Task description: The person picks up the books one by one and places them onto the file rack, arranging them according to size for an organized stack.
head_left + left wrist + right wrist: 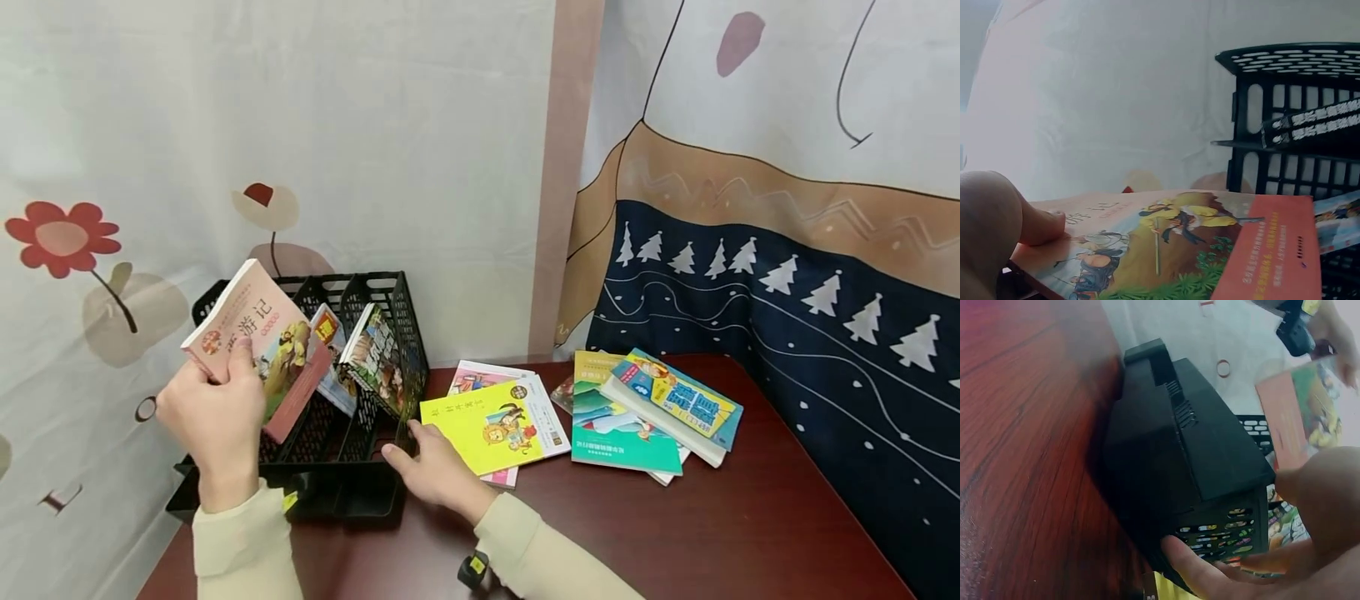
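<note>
My left hand (213,412) grips an orange-covered book (262,350) by its lower corner, thumb on the cover, and holds it tilted over the left slot of a black mesh file rack (375,292). In the left wrist view the same book (1197,250) lies under my thumb (1038,225) with the rack (1297,125) behind it. My right hand (427,467) rests against the rack's front right corner, fingers straight along its wall (1222,531). Two books (371,358) lean inside the rack.
A yellow book (487,425) lies on a pink one just right of my right hand. A stack with a green book (622,433) and a blue-covered one (682,400) sits further right on the dark red table (712,533). Patterned cloth hangs behind.
</note>
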Demonstrator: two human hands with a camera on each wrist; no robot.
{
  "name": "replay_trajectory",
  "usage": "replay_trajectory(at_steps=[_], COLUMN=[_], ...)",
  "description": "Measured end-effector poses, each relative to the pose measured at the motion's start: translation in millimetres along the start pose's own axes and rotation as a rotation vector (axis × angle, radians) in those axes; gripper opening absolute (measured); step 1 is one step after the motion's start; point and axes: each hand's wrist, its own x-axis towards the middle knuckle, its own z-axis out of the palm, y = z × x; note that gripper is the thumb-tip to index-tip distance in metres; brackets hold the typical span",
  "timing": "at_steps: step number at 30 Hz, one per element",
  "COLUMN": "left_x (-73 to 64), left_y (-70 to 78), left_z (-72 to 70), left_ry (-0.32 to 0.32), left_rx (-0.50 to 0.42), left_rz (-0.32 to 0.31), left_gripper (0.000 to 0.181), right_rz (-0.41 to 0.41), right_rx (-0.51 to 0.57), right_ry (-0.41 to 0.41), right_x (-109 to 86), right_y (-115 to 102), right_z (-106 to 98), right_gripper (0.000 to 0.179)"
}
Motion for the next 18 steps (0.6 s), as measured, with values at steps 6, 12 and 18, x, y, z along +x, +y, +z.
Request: replay_trajectory(at_steps=[6,12,18], left_x=[-4.7,-11.8,-17.7], left_y=[-1.1,-9.6,-18.3], left_z=[19.0,35.6,53.0], left_ry=[-0.043,-0.143,-0.246], left_rx=[-0.002,0.003,-0.024], left_rz=[0.061,0.089,0.043], left_gripper=[0.05,0.046,0.047], right_rz=[0.008,0.006,0.004], right_rx=[0.003,0.022,0.012], right_ry=[0.016,-0.012,-0.027], right_x=[1.9,0.5,3.3], right_y=[-4.5,-2.4,1.6], right_z=[0.2,0.6,1.7], right_gripper=[0.083,0.082,0.08])
